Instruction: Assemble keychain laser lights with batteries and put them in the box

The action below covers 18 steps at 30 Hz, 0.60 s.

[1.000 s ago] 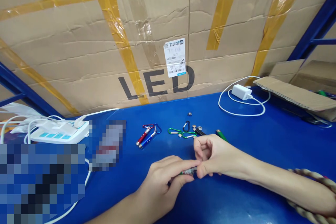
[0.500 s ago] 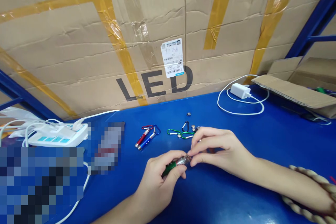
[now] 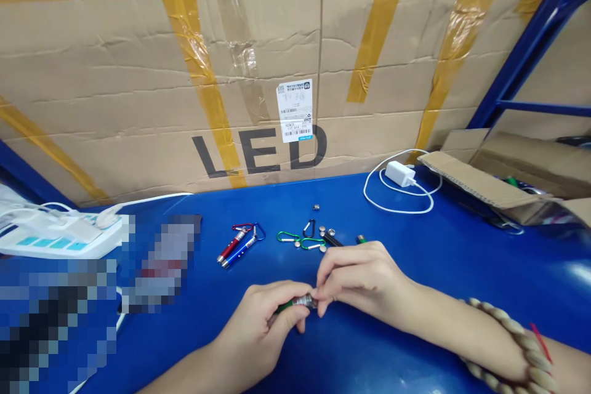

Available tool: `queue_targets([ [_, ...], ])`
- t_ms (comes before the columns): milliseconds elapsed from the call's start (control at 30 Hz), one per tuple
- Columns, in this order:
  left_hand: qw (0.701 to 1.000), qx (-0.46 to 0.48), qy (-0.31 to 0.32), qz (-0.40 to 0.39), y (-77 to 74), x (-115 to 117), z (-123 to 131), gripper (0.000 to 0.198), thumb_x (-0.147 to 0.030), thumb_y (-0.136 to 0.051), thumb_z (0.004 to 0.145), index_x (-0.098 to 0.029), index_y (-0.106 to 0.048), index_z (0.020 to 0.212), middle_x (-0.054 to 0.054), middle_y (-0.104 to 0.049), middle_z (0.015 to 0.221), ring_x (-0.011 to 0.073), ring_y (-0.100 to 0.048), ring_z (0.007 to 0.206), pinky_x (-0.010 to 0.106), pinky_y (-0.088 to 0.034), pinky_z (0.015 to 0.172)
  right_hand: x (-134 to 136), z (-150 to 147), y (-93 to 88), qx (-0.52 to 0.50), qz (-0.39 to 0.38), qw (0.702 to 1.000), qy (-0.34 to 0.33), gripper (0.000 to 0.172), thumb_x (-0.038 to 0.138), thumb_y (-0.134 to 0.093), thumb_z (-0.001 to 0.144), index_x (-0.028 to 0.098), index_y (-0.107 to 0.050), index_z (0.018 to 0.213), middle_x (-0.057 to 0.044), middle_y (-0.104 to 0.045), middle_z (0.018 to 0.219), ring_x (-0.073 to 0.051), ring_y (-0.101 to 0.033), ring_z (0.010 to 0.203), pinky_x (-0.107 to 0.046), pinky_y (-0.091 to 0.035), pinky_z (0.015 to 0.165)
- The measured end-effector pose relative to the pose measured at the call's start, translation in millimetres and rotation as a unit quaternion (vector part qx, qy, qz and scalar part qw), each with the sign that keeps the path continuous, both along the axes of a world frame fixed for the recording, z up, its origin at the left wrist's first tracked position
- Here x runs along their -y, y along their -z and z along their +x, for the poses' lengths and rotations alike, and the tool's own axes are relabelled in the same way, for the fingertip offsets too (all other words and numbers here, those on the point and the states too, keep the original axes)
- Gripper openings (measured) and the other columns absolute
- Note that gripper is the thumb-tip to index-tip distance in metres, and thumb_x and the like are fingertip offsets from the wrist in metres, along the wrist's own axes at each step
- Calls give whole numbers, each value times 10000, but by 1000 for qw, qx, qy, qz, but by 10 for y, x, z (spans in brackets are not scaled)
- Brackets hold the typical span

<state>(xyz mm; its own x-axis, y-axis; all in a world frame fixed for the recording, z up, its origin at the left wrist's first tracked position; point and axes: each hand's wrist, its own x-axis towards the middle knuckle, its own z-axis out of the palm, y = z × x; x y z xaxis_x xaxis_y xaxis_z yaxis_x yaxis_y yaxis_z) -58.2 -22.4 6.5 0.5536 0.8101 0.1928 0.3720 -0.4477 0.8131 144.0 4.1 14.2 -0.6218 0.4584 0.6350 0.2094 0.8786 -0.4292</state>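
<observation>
My left hand [image 3: 265,323] is closed round the body of a small green keychain flashlight [image 3: 295,303], held low over the blue table [image 3: 438,258]. My right hand [image 3: 357,277] pinches the silver end of that same flashlight with thumb and fingertips. Just beyond my hands lie a red flashlight [image 3: 229,246] and a blue flashlight [image 3: 240,252] with carabiner clips. Green carabiners [image 3: 300,239], a black flashlight part [image 3: 331,238] and a few small button cells [image 3: 316,207] are scattered nearby. A beaded bracelet [image 3: 512,345] sits on my right wrist.
A big cardboard box marked LED [image 3: 258,74] stands along the back of the table. A white charger with its coiled cable [image 3: 399,173] lies at the back right, beside an open carton [image 3: 508,178]. A white power strip [image 3: 55,237] sits at the left.
Both hands stay on the green flashlight; my right fingers have shifted their pinch on its silver end and the flashlight has tilted. The view has drifted, so everything sits a little lower and further left.
</observation>
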Motion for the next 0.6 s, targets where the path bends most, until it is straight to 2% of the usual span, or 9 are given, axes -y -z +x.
queue_targets([
  [133,1000,-14,-9,-25,13,15,-7,222,-164,-436,867,-204,-654,852,-32,-595,595,111,-506,533,177,-364,520,37,4,-27,25,82,996,27,218,209,-526,912,177,-667,749,-7,-681,755,-72,-629,613,-178,-392,526],
  [267,999,-10,-3,-30,24,25,-12,224,-168,-427,863,-206,-648,884,-30,-585,603,115,-507,543,183,-366,528,59,3,-68,56,93,994,32,252,189,-481,930,183,-659,752,-9,-674,742,-76,-622,611,-188,-377,514],
  [500,997,36,-3,-69,43,44,-10,63,-172,-468,841,-200,-509,803,-19,-632,668,106,-552,573,166,-415,535,5,35,-17,55,10,998,-26,216,260,-519,919,183,-668,783,-7,-642,692,-71,-595,574,-176,-387,513],
  [600,995,50,0,-90,33,60,-15,82,-170,-475,839,-208,-452,771,-8,-657,704,109,-588,611,169,-449,556,0,30,5,44,-25,998,-39,182,249,-555,899,180,-675,782,-4,-630,687,-65,-573,565,-172,-380,510],
])
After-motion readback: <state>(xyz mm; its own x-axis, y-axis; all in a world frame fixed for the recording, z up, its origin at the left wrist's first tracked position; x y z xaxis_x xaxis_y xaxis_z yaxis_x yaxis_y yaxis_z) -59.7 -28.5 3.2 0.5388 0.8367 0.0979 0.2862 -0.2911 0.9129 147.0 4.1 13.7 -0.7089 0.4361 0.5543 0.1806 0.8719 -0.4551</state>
